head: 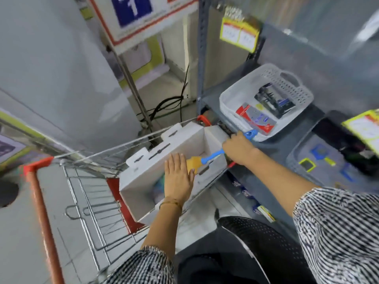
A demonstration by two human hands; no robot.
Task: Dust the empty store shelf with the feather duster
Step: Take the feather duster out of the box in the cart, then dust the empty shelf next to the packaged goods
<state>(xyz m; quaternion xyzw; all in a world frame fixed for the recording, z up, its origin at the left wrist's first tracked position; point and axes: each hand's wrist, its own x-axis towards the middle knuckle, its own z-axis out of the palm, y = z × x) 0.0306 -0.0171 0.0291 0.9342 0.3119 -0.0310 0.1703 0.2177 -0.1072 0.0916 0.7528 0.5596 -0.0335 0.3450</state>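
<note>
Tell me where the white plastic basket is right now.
In the head view the white plastic basket sits right of centre on the grey shelf, packets inside, just beyond the right hand gripping the blue handle.

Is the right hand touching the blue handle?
Touching. The head view shows the right hand closed around the blue handle, which sticks out on both sides.

floor [18, 232]: grey tile | shelving upright [202, 48]: grey metal | light: bright

Black-and-white striped sleeves [336, 232], thin gold bracelet [171, 202], left wrist.
</note>
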